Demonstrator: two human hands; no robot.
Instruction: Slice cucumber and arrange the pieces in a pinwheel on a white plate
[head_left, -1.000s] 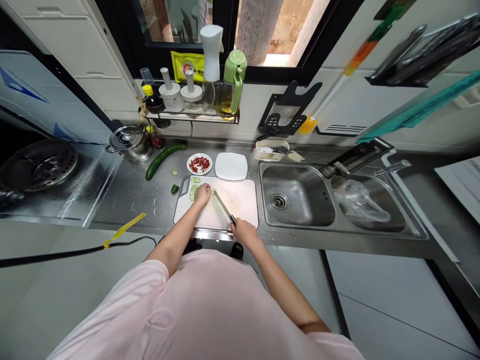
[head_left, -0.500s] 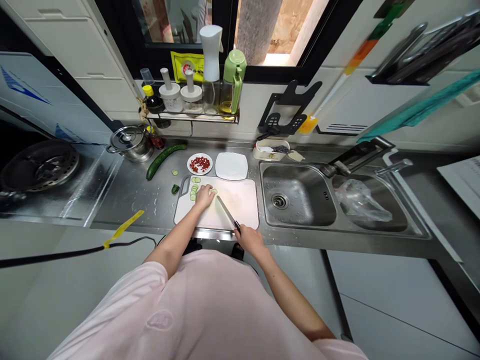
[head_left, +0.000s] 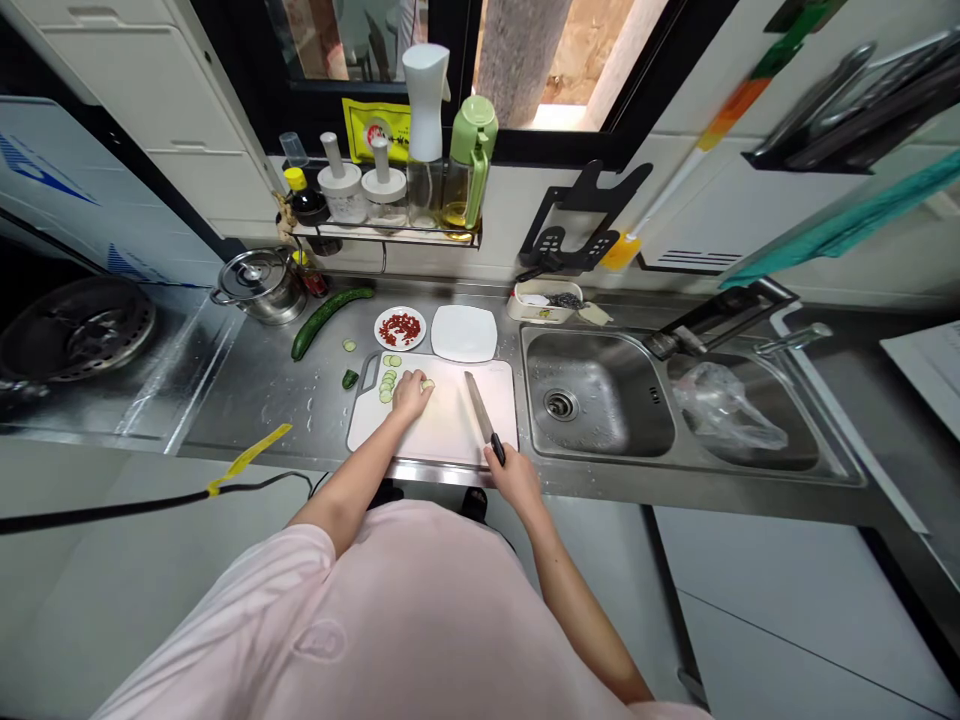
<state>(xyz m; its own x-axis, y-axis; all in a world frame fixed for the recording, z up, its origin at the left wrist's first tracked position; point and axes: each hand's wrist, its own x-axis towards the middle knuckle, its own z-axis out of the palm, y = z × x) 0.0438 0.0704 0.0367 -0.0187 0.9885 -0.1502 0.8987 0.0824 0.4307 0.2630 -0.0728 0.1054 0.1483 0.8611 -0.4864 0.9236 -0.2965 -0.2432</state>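
On the white cutting board (head_left: pixel 450 430), my left hand (head_left: pixel 411 396) has its fingers closed around cucumber slices (head_left: pixel 428 384), which stick out at the fingertips and are mostly hidden. My right hand (head_left: pixel 516 474) grips the black handle of a kitchen knife (head_left: pixel 478 405). Its blade points away from me over the right part of the board, apart from the cucumber. Several more cut cucumber rounds (head_left: pixel 388 385) lie left of my left hand. A cucumber end piece (head_left: pixel 349 379) and a single round (head_left: pixel 349 345) rest on the steel counter beside the board.
Behind the board stand a plate of chopped red pieces (head_left: pixel 400 329) and a white square plate (head_left: pixel 463 334). A whole cucumber (head_left: pixel 322 322) and a steel pot (head_left: pixel 259 285) are at left. The sink (head_left: pixel 596 390) adjoins on the right, with a plastic bag (head_left: pixel 726 405) in its second basin.
The knife in my right hand has moved right, away from the cucumber and my left hand. My left hand stays in nearly the same place.
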